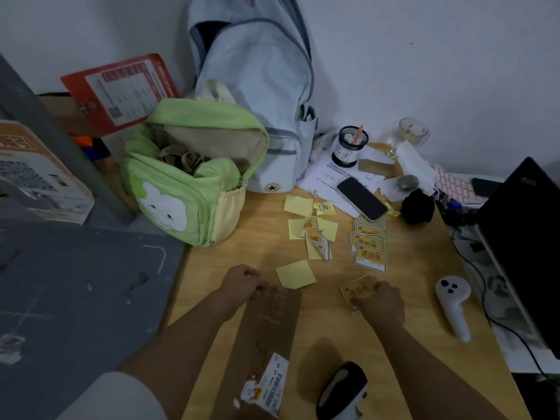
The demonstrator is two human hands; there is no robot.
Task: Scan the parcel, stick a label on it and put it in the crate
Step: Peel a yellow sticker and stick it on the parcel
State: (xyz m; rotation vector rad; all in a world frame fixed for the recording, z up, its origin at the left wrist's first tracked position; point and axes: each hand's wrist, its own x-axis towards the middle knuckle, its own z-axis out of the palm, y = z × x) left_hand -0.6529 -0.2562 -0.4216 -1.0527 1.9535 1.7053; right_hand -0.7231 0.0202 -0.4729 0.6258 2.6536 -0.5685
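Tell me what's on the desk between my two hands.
In the head view, between the left hand and right hand lie the brown parcel's far end, one yellow sticky note, then bare desk.

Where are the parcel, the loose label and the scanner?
parcel (266, 331), head view, middle of its brown top face.
label (357, 291), head view, its yellow printed face.
scanner (342, 389), head view, its dark upper body.

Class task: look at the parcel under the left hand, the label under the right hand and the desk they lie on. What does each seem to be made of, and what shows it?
Parcel: looks like brown cardboard or kraft paper, matt, with a white printed barcode sticker.
Label: seemingly thin printed paper, yellow with a white border; it lies flat.
Desk: light wood or wood-look laminate, smooth, with faint grain; which one cannot be told.
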